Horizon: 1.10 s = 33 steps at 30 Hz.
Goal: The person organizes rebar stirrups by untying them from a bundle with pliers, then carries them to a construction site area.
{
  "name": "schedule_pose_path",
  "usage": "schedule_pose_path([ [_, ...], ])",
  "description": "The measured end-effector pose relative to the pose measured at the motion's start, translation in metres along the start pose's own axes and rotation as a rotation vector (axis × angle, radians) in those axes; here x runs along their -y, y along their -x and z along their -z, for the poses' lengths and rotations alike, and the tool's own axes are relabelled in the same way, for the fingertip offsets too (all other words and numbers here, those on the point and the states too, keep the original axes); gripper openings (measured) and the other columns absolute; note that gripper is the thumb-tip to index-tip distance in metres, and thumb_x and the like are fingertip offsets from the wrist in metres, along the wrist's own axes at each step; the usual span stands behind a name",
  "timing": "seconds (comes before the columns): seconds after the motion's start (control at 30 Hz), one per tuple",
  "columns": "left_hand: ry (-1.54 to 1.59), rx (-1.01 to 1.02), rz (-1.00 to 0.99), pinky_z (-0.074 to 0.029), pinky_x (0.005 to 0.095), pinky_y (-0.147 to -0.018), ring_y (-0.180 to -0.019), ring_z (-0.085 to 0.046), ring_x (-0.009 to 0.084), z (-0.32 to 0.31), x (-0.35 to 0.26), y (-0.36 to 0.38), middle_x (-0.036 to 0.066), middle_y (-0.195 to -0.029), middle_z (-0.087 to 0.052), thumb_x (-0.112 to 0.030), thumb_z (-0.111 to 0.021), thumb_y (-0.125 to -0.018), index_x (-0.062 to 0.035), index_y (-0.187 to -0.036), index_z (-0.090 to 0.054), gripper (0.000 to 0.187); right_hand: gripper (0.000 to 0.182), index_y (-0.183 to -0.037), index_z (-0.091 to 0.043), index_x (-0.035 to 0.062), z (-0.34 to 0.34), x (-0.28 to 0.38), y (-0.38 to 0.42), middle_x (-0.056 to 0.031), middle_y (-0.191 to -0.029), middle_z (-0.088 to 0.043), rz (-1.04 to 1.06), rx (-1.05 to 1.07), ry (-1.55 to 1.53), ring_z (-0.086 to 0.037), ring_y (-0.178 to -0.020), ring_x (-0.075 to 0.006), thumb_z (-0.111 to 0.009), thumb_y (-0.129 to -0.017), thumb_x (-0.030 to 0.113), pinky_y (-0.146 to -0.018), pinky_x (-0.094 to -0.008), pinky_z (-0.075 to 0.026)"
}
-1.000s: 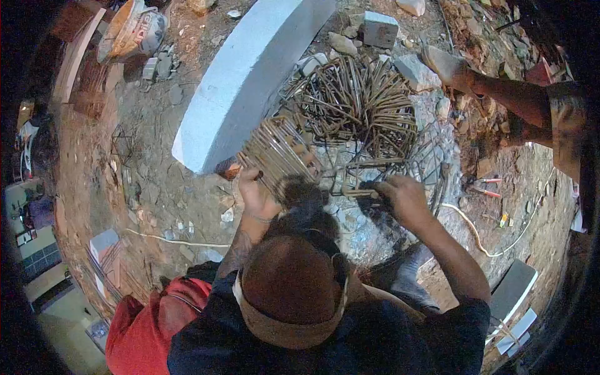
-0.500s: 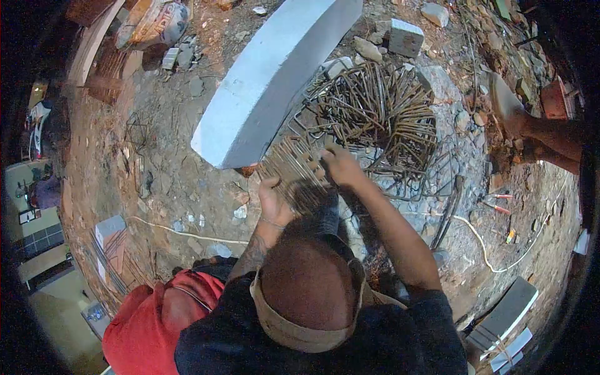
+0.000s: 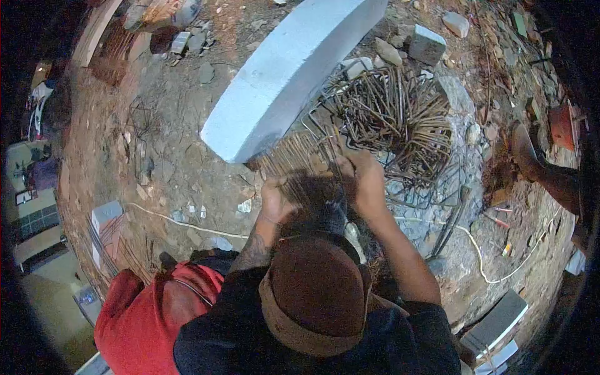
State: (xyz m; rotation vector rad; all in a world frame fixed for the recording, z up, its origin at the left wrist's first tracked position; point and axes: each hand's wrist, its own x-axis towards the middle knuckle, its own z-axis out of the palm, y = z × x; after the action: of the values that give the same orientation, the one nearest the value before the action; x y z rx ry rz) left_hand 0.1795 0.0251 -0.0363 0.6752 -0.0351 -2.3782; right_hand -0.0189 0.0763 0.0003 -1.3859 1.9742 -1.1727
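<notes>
Since the earlier frame, the right hand (image 3: 369, 181) has come closer to the left hand (image 3: 275, 199), and both now meet at the bundle of rebar stirrups (image 3: 300, 164). Left hand is closed around the near end of this bundle. Right hand grips the bundle on its other side with fingers curled; how tightly, I cannot tell. This bundle lies on the ground (image 3: 187, 169), just beside the end of one long concrete beam (image 3: 287, 69). Beyond the hands there is one big loose pile of bent stirrups (image 3: 394, 112), too many to count, resting on flat stones. One white cable (image 3: 487, 269) runs over the ground at the right. Another person's foot (image 3: 525, 150) stands near the right edge.
</notes>
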Motion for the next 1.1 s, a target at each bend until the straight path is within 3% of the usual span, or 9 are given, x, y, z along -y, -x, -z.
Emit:
schedule_pose_path([
  [0.17, 0.066, 0.027, 0.053, -0.049, 0.0471, -0.084, -0.095, -0.060, 0.0334, 0.006, 0.008, -0.007, 0.020, -0.106, -0.060, -0.032, -0.044, -0.080, 0.0071, -0.110, -0.053, 0.050, 0.019, -0.095, -0.062, 0.0013, -0.008, -0.005, 0.009, -0.0184, -0.084, -0.061, 0.086, -0.048, -0.196, -0.057, -0.077, -0.0351, -0.060, -0.079, 0.012, -0.069, -0.0397, -0.045],
  [0.27, -0.060, -0.046, 0.029, -0.048, 0.0457, -0.084, -0.094, -0.060, 0.0329, 0.003, 0.017, -0.009, 0.020, -0.103, -0.061, -0.030, -0.044, -0.081, 0.0071, -0.106, -0.055, 0.047, 0.020, -0.093, -0.060, 0.0022, -0.003, -0.005, 0.016, -0.0177, -0.086, -0.062, -0.221, 0.109, -0.458, -0.058, -0.077, -0.0335, -0.063, -0.076, 0.012, -0.071, -0.0374, -0.046],
  [0.37, -0.102, -0.072, 0.029, -0.048, 0.0451, -0.083, -0.091, -0.060, 0.0325, -0.007, 0.018, -0.009, 0.020, -0.098, -0.062, -0.031, -0.044, -0.081, 0.0068, -0.103, -0.057, 0.046, 0.024, -0.092, -0.060, 0.0041, 0.007, 0.001, 0.029, -0.0160, -0.087, -0.063, -0.256, 0.055, -0.463, -0.059, -0.078, -0.0314, -0.068, -0.069, 0.009, -0.072, -0.0353, -0.046],
  [0.53, -0.143, -0.065, 0.020, -0.047, 0.0466, -0.086, -0.093, -0.060, 0.0332, -0.021, 0.023, -0.010, 0.020, -0.101, -0.062, -0.031, -0.044, -0.080, 0.0070, -0.105, -0.057, 0.047, 0.043, -0.099, -0.062, 0.0062, 0.007, -0.022, 0.053, -0.0124, -0.090, -0.065, -0.181, 0.155, -0.182, -0.063, -0.085, -0.0287, -0.075, -0.058, 0.007, -0.076, -0.0351, -0.048],
  [0.77, -0.124, -0.131, -0.026, -0.042, 0.0486, -0.093, -0.101, -0.057, 0.0340, -0.065, 0.028, -0.010, 0.019, -0.108, -0.060, -0.033, -0.043, -0.081, 0.0067, -0.111, -0.053, 0.051, 0.050, -0.100, -0.060, 0.0055, -0.002, -0.041, 0.060, -0.0136, -0.098, -0.064, -0.166, 0.183, -0.280, -0.061, -0.091, -0.0316, -0.075, -0.052, 0.008, -0.080, -0.0365, -0.049],
  [0.87, -0.119, -0.112, 0.015, -0.043, 0.0490, -0.093, -0.101, -0.057, 0.0342, -0.025, 0.028, -0.014, 0.019, -0.110, -0.058, -0.034, -0.042, -0.082, 0.0058, -0.113, -0.051, 0.051, 0.063, -0.109, -0.056, 0.0067, -0.003, -0.042, 0.066, -0.0141, -0.101, -0.062, -0.197, 0.167, -0.235, -0.060, -0.092, -0.0333, -0.078, -0.051, 0.015, -0.078, -0.0389, -0.049],
  [0.97, -0.092, -0.057, 0.084, -0.045, 0.0481, -0.090, -0.100, -0.058, 0.0334, 0.007, 0.023, -0.013, 0.018, -0.111, -0.058, -0.035, -0.042, -0.083, 0.0038, -0.114, -0.050, 0.051, 0.074, -0.118, -0.049, 0.0032, 0.001, -0.036, 0.064, -0.0162, -0.091, -0.065, -0.054, 0.055, 0.132, -0.062, -0.085, -0.0355, -0.079, -0.051, 0.018, -0.075, -0.0390, -0.050],
  [1.03, -0.063, -0.012, 0.122, -0.047, 0.0471, -0.088, -0.099, -0.059, 0.0326, 0.009, 0.024, -0.011, 0.017, -0.110, -0.058, -0.037, -0.042, -0.084, 0.0025, -0.114, -0.049, 0.050, 0.078, -0.119, -0.044, 0.0050, 0.004, -0.034, 0.065, -0.0185, -0.092, -0.063, -0.246, 0.246, 0.145, -0.060, -0.085, -0.0394, -0.080, -0.052, 0.022, -0.073, -0.0428, -0.049],
  [1.1, -0.339, -0.243, 0.051, -0.047, 0.0452, -0.087, -0.097, -0.059, 0.0298, 0.001, 0.027, -0.007, 0.015, -0.106, -0.059, -0.040, -0.044, -0.085, -0.0002, -0.111, -0.051, 0.049, 0.078, -0.120, -0.043, 0.0059, 0.005, -0.031, 0.067, -0.0188, -0.093, -0.063, -0.267, 0.272, 0.202, -0.060, -0.085, -0.0396, -0.081, -0.053, 0.024, -0.072, -0.0435, -0.049],
])
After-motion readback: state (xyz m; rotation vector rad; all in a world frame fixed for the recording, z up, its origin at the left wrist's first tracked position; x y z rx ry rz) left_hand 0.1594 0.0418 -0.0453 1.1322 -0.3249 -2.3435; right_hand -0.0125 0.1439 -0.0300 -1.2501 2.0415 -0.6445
